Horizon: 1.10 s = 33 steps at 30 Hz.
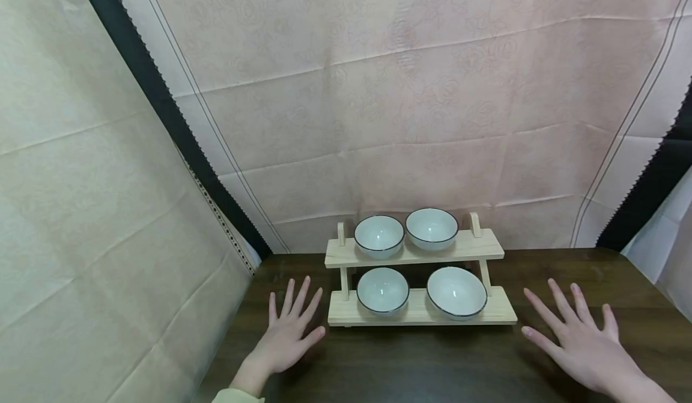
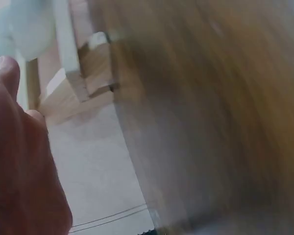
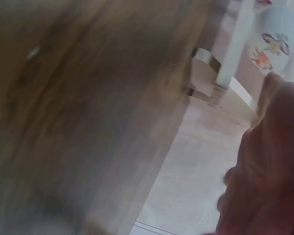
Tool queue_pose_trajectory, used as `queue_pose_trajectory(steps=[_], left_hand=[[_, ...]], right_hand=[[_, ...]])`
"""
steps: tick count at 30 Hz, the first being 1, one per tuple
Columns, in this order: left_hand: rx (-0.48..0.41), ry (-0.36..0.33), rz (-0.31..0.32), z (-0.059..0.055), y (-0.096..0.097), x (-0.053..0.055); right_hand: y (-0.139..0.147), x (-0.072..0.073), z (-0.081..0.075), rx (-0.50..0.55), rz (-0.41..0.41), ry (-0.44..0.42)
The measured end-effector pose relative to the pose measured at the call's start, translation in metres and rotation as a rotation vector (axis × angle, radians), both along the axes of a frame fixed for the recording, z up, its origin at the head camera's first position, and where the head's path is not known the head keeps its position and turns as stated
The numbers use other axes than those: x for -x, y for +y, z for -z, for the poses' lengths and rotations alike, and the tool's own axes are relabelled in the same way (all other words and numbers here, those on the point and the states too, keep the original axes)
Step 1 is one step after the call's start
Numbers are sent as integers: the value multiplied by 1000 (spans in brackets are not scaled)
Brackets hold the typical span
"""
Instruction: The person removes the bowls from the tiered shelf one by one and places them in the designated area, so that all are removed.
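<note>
Two white bowls with dark rims, a left one and a right one, stand on the upper shelf of a pale wooden two-tier rack. On its lower shelf sit two more, the lower left bowl and the lower right bowl. My left hand is spread over the table left of the rack, touching none of it. To the right of the rack, my right hand is spread too, holding nothing. A painted flower pattern marks a bowl in the right wrist view.
The rack stands at the back of a dark brown wooden table. Behind it hangs a pinkish patterned cloth with black edging. Another pale cloth slopes along the left side. The rack's end looks blurred in the left wrist view.
</note>
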<state>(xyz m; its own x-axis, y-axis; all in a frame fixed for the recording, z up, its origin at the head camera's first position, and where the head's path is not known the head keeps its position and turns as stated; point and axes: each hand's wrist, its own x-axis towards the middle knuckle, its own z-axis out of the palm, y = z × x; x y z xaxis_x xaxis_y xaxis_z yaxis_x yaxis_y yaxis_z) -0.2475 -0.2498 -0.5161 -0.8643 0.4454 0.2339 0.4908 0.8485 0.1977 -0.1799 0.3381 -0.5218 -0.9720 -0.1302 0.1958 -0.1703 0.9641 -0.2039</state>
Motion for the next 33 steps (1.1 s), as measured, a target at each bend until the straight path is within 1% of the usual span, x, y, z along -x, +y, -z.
queue_pose_trajectory(steps=[3, 5, 8, 11, 13, 15, 17, 20, 23, 26, 28, 30, 33], left_hand=[[-129, 4, 8, -5, 8, 1], [-233, 20, 17, -11, 16, 0], [-390, 57, 43, -21, 30, -3], [-536, 75, 57, -35, 45, -5], [-615, 54, 45, -43, 55, -6], [-666, -5, 28, -50, 64, -6], [-682, -81, 7, -55, 72, -5], [-665, -182, -21, -59, 84, -2], [-659, -235, -53, -61, 94, 0], [-674, -255, -88, -64, 103, 2], [-681, -245, -111, -63, 108, 3], [-688, -228, -133, -62, 111, 5], [-701, -233, -160, -59, 114, 7]], right_hand=[[-2, 7, -9, 86, -10, -49], [-4, 11, -15, 148, -30, -66], [-8, 16, -23, 246, -81, -45], [-9, 20, -30, 321, -118, -11], [-9, 24, -32, 361, -113, 0], [-7, 28, -34, 404, -86, -20], [-5, 31, -35, 458, -57, -47], [-2, 36, -32, 559, -31, -88], [-3, 40, -25, 662, -32, -114], [-7, 42, -18, 742, -47, -153], [-9, 44, -14, 778, -57, -186], [-11, 45, -11, 808, -65, -227], [-12, 46, -8, 849, -77, -289]])
